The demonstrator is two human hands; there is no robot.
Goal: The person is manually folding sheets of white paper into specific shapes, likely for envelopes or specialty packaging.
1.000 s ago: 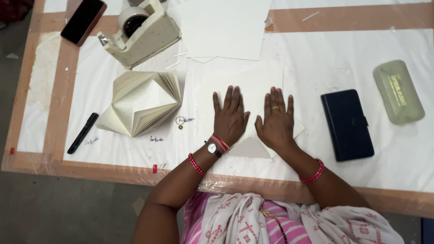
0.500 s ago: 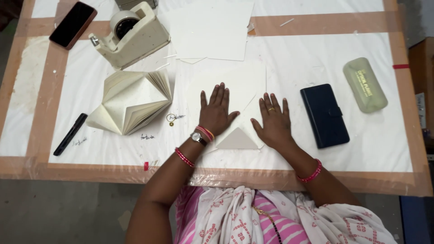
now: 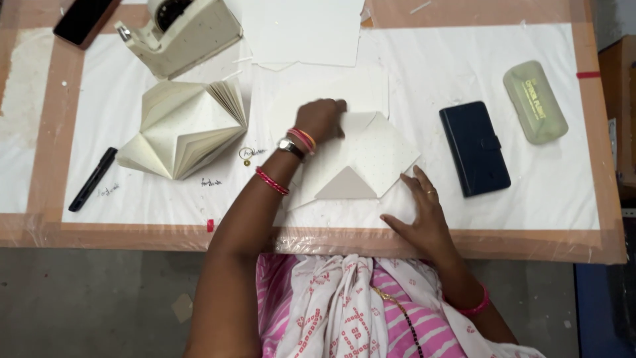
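Note:
A cream sheet of paper (image 3: 371, 149), folded into a pointed shape, lies on the white table cover in front of me. My left hand (image 3: 322, 118) grips its top left edge, fingers curled over the fold. My right hand (image 3: 424, 212) rests flat by the sheet's lower right corner, fingers spread and touching the paper. A small grey triangular flap (image 3: 346, 185) shows at the sheet's lower middle.
A folded fan-like paper form (image 3: 182, 126) sits to the left, with a black marker (image 3: 93, 179) beyond it. A tape dispenser (image 3: 182, 30), a phone (image 3: 85, 20) and blank sheets (image 3: 305, 30) lie at the back. A dark wallet case (image 3: 474, 147) and green case (image 3: 535, 101) lie right.
Both hands lay flat pressing the paper before. My left hand has moved up and taken hold of the top edge, and my right hand has slid down to the lower right corner.

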